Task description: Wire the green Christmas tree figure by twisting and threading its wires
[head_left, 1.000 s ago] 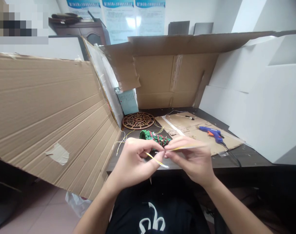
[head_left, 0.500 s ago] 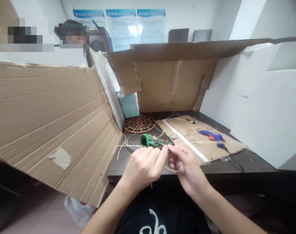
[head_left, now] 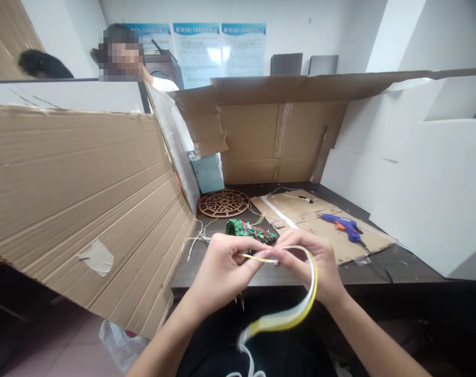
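Observation:
Yellow and white cords run through the fingertips of both hands above the table's front edge. My left hand is closed in a pinch on them, a short yellow stretch showing at its thumb. Close beside it, my right hand pinches the same cords. From there they curve down in a loop, blurred by motion, towards my lap. Just beyond my hands a green cone-shaped Christmas tree ornament, with red and pale decorations, lies on its side. Its hollow base faces left, and my hands do not appear to grip it.
A blue glue gun lies on a flat cardboard sheet at the right, its cable trailing forward. Behind the ornament are a round openwork disc and a pale blue box. Cardboard walls enclose the table. A person stands beyond them.
The cords, earlier stretched sideways across my hands, now hang in a loop below my right hand. Both hands have turned and come closer together. The ornament stays in place.

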